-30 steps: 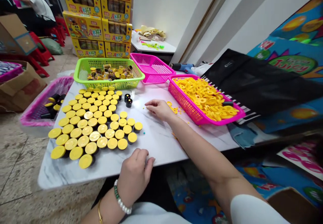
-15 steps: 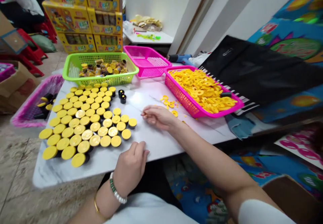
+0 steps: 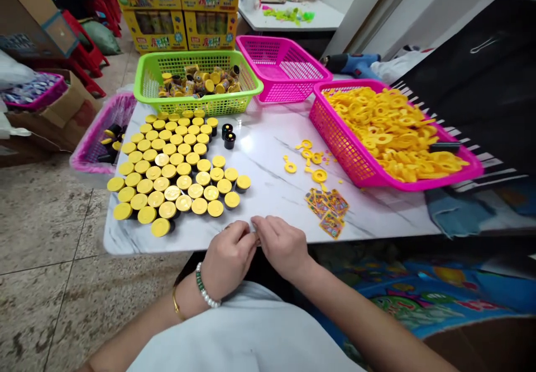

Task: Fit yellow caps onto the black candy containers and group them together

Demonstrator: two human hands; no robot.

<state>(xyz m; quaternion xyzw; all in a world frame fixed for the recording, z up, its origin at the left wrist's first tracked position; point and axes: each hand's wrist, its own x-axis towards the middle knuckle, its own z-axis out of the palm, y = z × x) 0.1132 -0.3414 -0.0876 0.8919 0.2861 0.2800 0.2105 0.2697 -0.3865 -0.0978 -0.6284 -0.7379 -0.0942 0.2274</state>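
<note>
My left hand, with a beaded bracelet at the wrist, is closed at the table's front edge. My right hand meets it there, fingers bent and fingertips together. Something small may be between them, but I cannot make it out. Left of my hands stand many black cups with yellow lids, close together. Two black pieces stand behind them. To the right lie several small printed cards and loose yellow rings.
A green basket of small containers and a pink basket stand at the back. Another pink basket holds yellow rings. A blue tool lies behind it. A lined pink bin stands off the table's left side.
My right hand has come back from the middle of the table and joined my left at the front edge. The view has shifted, and the printed cards now show.
</note>
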